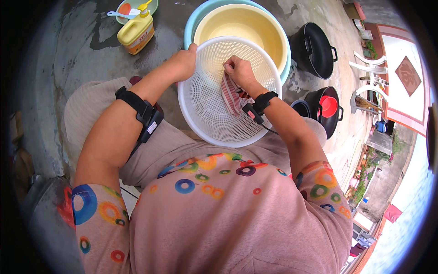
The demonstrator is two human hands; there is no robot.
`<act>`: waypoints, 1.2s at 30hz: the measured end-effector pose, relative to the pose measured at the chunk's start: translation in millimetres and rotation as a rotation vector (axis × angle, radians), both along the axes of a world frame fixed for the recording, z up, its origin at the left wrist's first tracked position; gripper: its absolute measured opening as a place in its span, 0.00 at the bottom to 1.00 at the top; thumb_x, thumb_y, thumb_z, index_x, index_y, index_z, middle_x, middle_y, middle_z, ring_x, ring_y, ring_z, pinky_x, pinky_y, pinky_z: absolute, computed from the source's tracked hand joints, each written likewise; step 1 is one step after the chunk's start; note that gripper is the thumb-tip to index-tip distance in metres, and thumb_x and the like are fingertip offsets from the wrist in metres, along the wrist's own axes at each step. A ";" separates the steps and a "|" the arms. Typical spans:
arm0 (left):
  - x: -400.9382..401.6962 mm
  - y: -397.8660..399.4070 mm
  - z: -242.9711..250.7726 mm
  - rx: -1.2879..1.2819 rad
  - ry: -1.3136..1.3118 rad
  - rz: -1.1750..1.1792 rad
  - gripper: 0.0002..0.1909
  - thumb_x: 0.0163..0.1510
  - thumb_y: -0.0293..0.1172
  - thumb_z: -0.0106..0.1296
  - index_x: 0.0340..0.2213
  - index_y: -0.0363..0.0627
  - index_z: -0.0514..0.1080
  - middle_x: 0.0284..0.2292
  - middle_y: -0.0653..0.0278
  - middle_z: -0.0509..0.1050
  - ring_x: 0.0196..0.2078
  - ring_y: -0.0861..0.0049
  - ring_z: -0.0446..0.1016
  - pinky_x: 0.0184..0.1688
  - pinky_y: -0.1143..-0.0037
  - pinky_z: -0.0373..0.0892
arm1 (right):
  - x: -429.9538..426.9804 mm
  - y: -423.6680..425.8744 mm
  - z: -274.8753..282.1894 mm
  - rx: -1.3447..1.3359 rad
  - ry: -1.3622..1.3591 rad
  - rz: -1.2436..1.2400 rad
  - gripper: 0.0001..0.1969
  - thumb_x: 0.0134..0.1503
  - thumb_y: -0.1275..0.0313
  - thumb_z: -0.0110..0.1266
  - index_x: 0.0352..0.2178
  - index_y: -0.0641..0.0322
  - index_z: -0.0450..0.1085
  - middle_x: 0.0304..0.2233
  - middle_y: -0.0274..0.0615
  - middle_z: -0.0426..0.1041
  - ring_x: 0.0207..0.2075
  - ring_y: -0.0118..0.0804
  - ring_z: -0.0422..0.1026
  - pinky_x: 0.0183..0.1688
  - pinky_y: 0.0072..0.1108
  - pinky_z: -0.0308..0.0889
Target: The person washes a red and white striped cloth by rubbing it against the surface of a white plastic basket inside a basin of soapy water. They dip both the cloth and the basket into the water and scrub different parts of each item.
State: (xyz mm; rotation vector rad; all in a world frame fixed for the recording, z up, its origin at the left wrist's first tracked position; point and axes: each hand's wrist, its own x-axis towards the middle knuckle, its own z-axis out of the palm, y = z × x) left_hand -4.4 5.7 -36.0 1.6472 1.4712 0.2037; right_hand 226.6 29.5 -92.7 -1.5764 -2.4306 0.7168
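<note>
A white plastic colander basket [202, 102] is tilted above my lap, its far side overlapping a cream basin [236, 15]. My left hand [186, 63] grips the basket's rim at the left. Inside the basket, my right hand [239, 70] pinches a striped red-and-white cloth [230, 96] between thumb and fingers. The cloth hangs down against the mesh wall, partly hidden by my right wrist. The cream basin sits within a larger light-blue basin [189, 29].
A yellow detergent jug [137, 32] stands left, before a green bowl [154, 5] holding a blue-handled brush [118, 14]. To the right are a black pot [313, 51] and another black pot [330, 125] holding a red bowl [328, 106]. A dark bucket [301, 108] is near my knee.
</note>
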 end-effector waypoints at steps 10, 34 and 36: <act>0.4 2.2 -2.1 -0.066 -0.091 0.016 0.19 0.49 0.24 0.37 0.44 0.33 0.52 0.30 0.38 0.70 0.28 0.50 0.73 0.25 0.63 0.71 | -36.0 24.7 -17.0 0.009 0.704 -0.804 0.07 0.46 0.73 0.56 0.27 0.66 0.69 0.22 0.38 0.72 0.24 0.27 0.70 0.29 0.17 0.67; -4.7 3.7 -28.3 0.099 -0.042 -0.017 0.19 0.49 0.25 0.39 0.43 0.32 0.53 0.32 0.36 0.70 0.36 0.46 0.70 0.40 0.60 0.66 | -9.3 -46.2 0.6 0.017 -0.180 1.010 0.14 0.46 0.75 0.48 0.36 0.50 0.72 0.44 0.38 0.66 0.46 0.45 0.62 0.46 0.25 0.63; -4.3 1.4 -21.2 0.056 -0.030 -0.019 0.19 0.49 0.25 0.38 0.43 0.34 0.53 0.32 0.37 0.70 0.36 0.46 0.70 0.40 0.61 0.66 | 1.9 -25.0 19.8 -0.102 -0.323 0.966 0.14 0.45 0.75 0.49 0.36 0.50 0.72 0.43 0.37 0.66 0.45 0.45 0.63 0.45 0.25 0.64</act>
